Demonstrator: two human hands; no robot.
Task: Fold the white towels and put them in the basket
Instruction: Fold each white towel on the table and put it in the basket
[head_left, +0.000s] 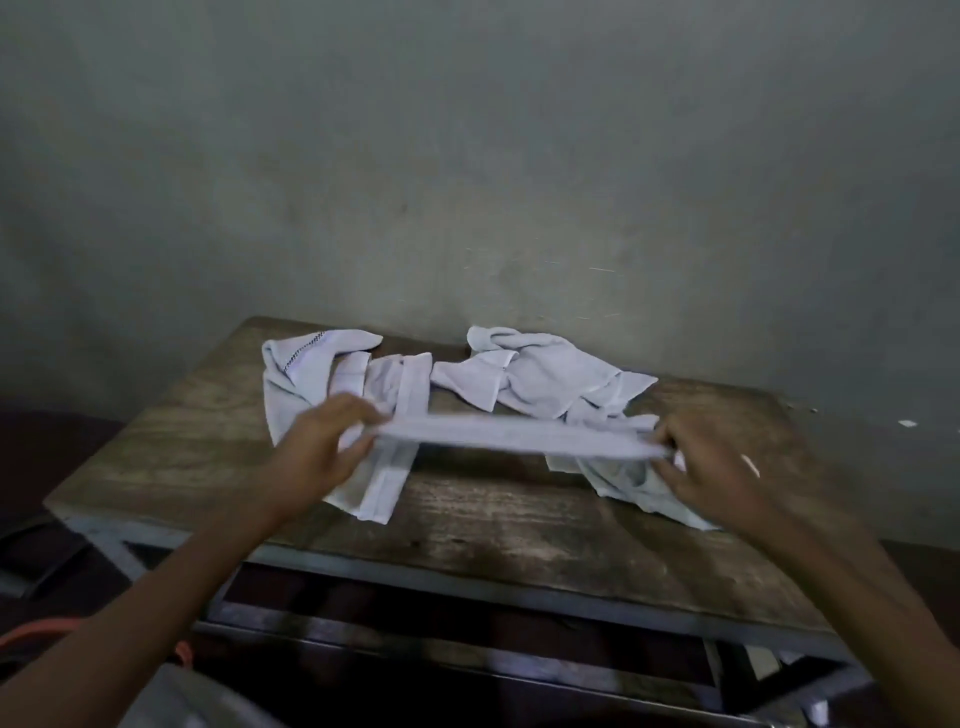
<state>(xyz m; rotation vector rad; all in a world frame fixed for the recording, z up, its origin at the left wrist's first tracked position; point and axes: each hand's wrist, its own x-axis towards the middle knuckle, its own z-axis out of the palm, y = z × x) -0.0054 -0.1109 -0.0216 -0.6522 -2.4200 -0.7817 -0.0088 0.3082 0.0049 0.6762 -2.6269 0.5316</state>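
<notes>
Both hands' grips (332, 441) (711, 462) pinch one white towel (519, 436).

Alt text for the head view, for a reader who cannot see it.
The left hand and right hand pinch the ends of a white towel stretched between them above a wooden table. Crumpled towels lie on it behind.

Camera: on the person's head.
Looks: forward and down at the near table (467, 525), wall behind.
</notes>
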